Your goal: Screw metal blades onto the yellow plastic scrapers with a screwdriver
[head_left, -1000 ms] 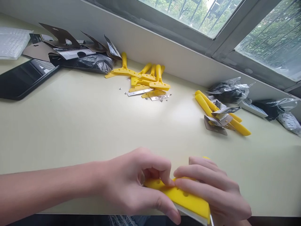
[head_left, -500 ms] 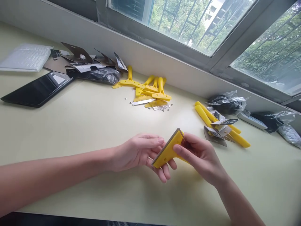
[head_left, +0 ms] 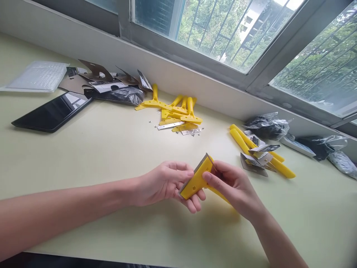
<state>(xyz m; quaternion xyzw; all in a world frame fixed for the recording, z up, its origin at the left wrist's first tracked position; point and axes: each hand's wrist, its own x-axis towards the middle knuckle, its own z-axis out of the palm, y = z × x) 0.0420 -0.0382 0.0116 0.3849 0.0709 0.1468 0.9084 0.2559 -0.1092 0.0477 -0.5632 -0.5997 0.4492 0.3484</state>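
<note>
A yellow scraper [head_left: 198, 179] with a thin metal blade along its head is tilted between my two hands over the table's near middle. My right hand [head_left: 232, 186] is closed round it, thumb pressed on the yellow head and fingers behind. Below that thumb the handle slants down to the right, partly hidden by the hand. My left hand [head_left: 170, 182] pinches the blade side, with its thumb at the edge and its fingers under the head. Farther back lie several yellow scraper parts [head_left: 191, 118], loose metal blades [head_left: 170, 125] and tiny nuts or screws [head_left: 192, 134].
To the right are long yellow-handled scrapers [head_left: 281, 167] with folded cards, and plastic-wrapped bundles [head_left: 267, 124] by the wall. A black tablet-like slab [head_left: 50, 113], bubble wrap [head_left: 41, 76] and cardboard packaging [head_left: 96, 69] lie at the left. A window [head_left: 217, 33] borders the back.
My left thumb has closed in on the scraper's blade edge. The scraper has shifted slightly left and turned a little in my right hand. The camera view has moved slightly.
</note>
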